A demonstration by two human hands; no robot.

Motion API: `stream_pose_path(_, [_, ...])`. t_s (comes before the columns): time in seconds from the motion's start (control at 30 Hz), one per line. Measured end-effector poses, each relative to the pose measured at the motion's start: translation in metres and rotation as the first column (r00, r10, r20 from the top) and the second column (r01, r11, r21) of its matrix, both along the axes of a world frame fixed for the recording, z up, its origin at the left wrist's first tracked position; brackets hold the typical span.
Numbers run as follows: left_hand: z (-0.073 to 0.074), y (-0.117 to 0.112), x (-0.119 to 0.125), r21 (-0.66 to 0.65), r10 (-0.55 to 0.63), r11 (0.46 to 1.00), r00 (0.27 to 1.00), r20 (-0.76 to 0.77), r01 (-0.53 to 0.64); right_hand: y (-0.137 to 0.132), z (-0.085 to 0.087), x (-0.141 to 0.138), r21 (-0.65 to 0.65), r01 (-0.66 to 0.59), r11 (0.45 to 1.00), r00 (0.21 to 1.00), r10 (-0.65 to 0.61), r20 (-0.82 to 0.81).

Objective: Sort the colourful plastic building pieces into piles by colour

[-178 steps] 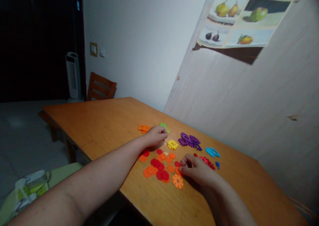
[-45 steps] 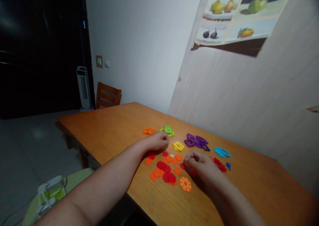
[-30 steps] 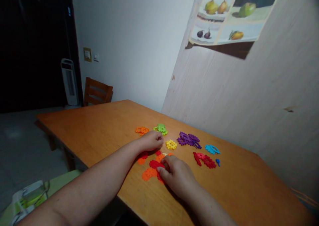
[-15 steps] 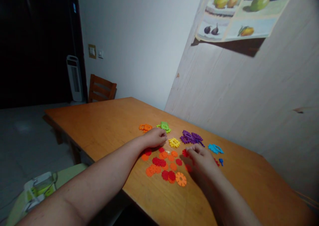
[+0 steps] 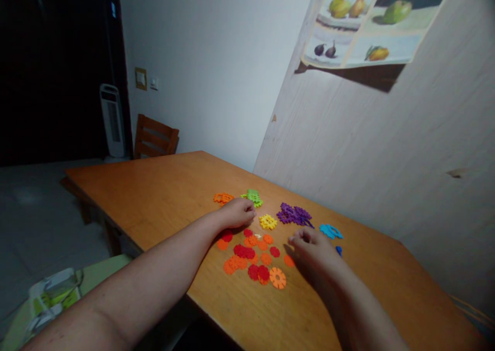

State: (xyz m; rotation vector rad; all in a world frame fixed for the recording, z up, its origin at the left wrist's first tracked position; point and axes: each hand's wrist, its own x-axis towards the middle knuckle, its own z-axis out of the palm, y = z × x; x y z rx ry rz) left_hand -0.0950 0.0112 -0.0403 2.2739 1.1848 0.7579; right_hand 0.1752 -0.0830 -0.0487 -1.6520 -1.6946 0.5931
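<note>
My left hand (image 5: 237, 213) is closed, resting on the wooden table (image 5: 162, 186) near the green gear-edged pieces (image 5: 253, 196) and a yellow pile (image 5: 267, 221). Whatever its curled fingers may hold is hidden. To the right, my right hand (image 5: 311, 244) has its fingertips bent together; no piece shows clearly in them. Between my forearms lie scattered red notched discs (image 5: 244, 251) and orange notched discs (image 5: 234, 264). A larger light orange notched wheel (image 5: 277, 278) lies closest to me. An orange disc (image 5: 289, 261) is just beside my right hand.
Purple pieces (image 5: 294, 214) lie piled beyond my hands, light blue ones (image 5: 331, 231) to their right. An orange pile (image 5: 223, 198) sits behind my left hand. A chair (image 5: 155, 137) stands at the far end. The panelled wall (image 5: 348, 150) borders the table's right side.
The red disc seen at my right fingertips is out of sight. The red pieces behind that hand are hidden now. My left hand stays in place; the view has shifted slightly.
</note>
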Motion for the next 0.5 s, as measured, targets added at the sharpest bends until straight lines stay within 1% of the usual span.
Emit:
stream_pose_path(0.07, [0.0, -0.001, 0.0, -0.003, 0.006, 1.0, 1.0, 0.007, -0.006, -0.007, 0.0, -0.021, -0.094, -0.086, 0.992, 0.994, 0.092, 0.063])
stream_pose_path(0.17, [0.0, -0.001, 0.0, -0.012, 0.003, 1.0, 1.0, 0.021, -0.002, -0.014, -0.001, -0.04, -0.145, -0.075, 0.987, 0.974, 0.103, 0.201])
stream_pose_path(0.23, [-0.001, 0.0, -0.001, -0.016, -0.005, 1.0, 1.0, 0.028, 0.006, -0.016, -0.001, -0.044, -0.155, -0.054, 0.986, 0.967, 0.09, 0.238])
stream_pose_path(0.4, [-0.004, 0.004, -0.001, -0.008, -0.013, 1.0, 0.999, 0.04, 0.013, -0.015, -0.002, -0.049, -0.143, -0.01, 0.99, 0.974, 0.041, 0.222])
stream_pose_path(0.5, [-0.005, 0.005, -0.002, -0.006, -0.016, 1.0, 0.999, 0.042, 0.016, -0.012, -0.004, -0.049, -0.113, -0.023, 0.993, 0.989, 0.039, 0.145])
